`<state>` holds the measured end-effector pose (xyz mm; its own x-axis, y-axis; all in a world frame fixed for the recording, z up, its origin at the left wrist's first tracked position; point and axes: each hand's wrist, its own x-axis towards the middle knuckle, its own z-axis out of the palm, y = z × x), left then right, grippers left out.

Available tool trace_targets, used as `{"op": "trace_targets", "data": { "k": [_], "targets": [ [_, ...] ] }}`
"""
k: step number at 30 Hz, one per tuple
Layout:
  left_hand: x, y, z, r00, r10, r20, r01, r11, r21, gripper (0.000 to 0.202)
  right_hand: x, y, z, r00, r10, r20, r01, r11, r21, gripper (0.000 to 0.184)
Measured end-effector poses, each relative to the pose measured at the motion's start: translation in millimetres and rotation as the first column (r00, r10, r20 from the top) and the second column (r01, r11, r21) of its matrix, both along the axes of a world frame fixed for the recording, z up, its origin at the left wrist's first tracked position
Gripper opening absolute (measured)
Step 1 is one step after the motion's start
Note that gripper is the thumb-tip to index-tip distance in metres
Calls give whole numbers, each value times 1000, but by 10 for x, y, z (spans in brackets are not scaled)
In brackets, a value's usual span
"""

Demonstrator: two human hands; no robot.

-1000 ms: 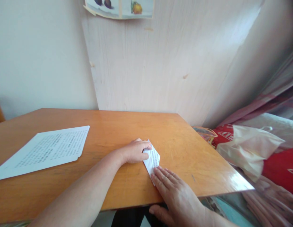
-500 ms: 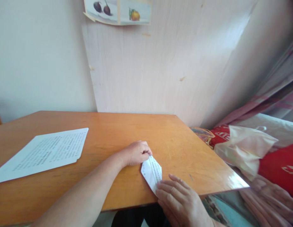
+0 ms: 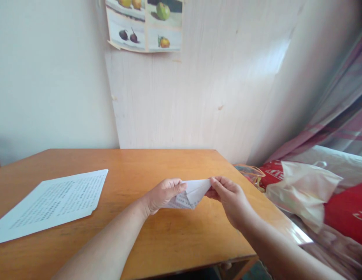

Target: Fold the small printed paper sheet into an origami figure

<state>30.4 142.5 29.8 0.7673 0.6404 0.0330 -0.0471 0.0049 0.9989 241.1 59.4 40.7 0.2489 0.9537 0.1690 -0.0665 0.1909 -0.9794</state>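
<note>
A small folded piece of printed paper (image 3: 192, 193) hangs just above the orange wooden table (image 3: 157, 241), held between both hands. My left hand (image 3: 163, 194) pinches its left end with curled fingers. My right hand (image 3: 229, 196) pinches its right tip between thumb and fingers. The paper's white flap faces up and printed text shows on its lower side.
A stack of printed sheets (image 3: 52, 200) lies on the table's left part. A pale wooden board (image 3: 198, 97) leans against the wall behind, with a fruit poster (image 3: 146, 25) above. Plastic bags (image 3: 303, 186) and red packaging lie off the table's right edge.
The folded paper was lying flat on the table under both hands; now both hands have lifted it and hold it by its ends. The view has tilted upward.
</note>
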Motion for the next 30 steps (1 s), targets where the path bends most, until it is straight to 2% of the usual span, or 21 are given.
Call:
{"op": "trace_targets", "data": {
  "k": [5, 12, 16, 18, 22, 26, 30],
  "targets": [
    [-4, 52, -45, 997, 74, -14, -75, 996, -58, 41, 13, 140, -71, 995, -22, -101, 13, 996, -86, 40],
    [12, 87, -95, 982, 176, -63, -182, 978, -103, 39, 77, 353, -166, 966, 131, -222, -175, 965, -193, 30],
    [13, 79, -100, 988, 152, -42, -157, 965, -212, 36, 72, 568, -229, 985, 143, -99, -162, 962, -220, 22],
    [1, 64, -82, 989, 123, -77, -136, 968, -211, 28, 73, 690, -261, 984, 172, -40, -176, 957, -232, 17],
    [-20, 15, -5, 949, 149, -277, -163, 986, -30, 15, 85, 889, -322, 962, 260, 82, -229, 935, -272, 11],
    [-32, -38, 50, 839, 131, -528, -63, 987, 146, 22, 87, 983, -385, 908, 326, 263, -242, 921, -307, 11],
    [-46, -61, 15, 751, 269, -603, -38, 929, 368, 35, 66, 1006, -433, 821, 312, 478, -207, 943, -260, 13]
  ]
}}
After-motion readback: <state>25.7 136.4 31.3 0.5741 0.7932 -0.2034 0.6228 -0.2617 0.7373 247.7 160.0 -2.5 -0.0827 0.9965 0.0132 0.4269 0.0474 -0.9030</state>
